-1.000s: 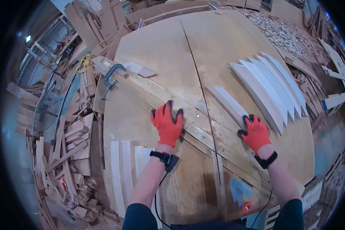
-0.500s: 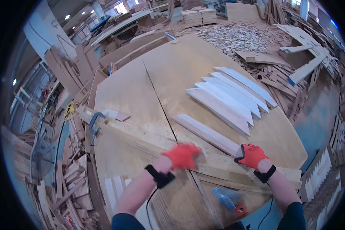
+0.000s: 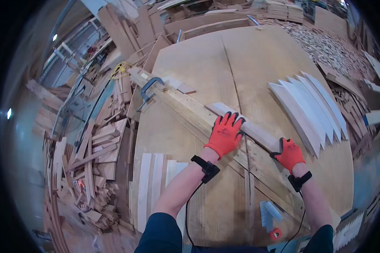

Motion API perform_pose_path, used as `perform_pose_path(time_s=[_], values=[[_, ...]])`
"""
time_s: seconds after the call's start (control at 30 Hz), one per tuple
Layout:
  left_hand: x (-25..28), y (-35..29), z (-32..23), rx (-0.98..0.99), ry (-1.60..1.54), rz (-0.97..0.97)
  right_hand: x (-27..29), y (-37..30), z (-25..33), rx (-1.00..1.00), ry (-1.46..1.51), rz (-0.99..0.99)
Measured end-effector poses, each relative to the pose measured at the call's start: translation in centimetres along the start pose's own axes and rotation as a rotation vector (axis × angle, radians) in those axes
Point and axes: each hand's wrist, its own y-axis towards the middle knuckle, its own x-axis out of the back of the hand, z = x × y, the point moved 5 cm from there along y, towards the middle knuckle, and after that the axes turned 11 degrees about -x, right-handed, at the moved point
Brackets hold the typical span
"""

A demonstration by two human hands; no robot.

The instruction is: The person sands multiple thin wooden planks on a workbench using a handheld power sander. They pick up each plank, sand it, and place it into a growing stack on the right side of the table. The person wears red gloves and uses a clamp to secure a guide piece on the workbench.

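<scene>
A pale wooden board (image 3: 259, 131) with angled ends lies along the far edge of a long timber beam (image 3: 179, 103). My left hand (image 3: 225, 135), in a red glove with black fingertips, lies over the board's left part, its fingers stretched out and slightly apart. At the board's right end, my right hand (image 3: 290, 154), gloved the same way, has its thumb and fingers closed on the wood. Part of the board is hidden under the left fingers. A blue C-clamp (image 3: 149, 89) grips the beam's far left end.
Several pale boards with pointed ends (image 3: 308, 111) lie side by side at the right of the wooden tabletop (image 3: 198, 55). More strips (image 3: 145, 181) lie near left. Metal fasteners (image 3: 268, 213) and a red ring-shaped item (image 3: 275, 234) sit near the front. Scrap wood (image 3: 101, 147) is heaped at left.
My left hand has moved from over the beam up onto the board's left part. My right hand stays at the board's right end. The whole view has shifted and turned.
</scene>
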Motion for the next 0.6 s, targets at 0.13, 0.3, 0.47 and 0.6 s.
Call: perform_pose_path(time_s=[0.13,0.3,0.47,0.6], values=[[-2.6,-2.8,5.8,0.142,0.009,-0.001,-1.1,3.0,4.4,0.077,0.006,-0.089],[-4.1,-3.8,10.7,0.298,-0.039,-0.008,-2.5,6.3,6.9,0.354,0.130,-0.046],[-4.6,-3.1,10.9,0.352,-0.054,0.034,-2.4,8.1,9.4,0.432,0.214,-0.003],[-4.9,-3.1,11.1,0.378,-0.004,0.044,-2.8,9.1,11.0,0.363,0.188,-0.032]])
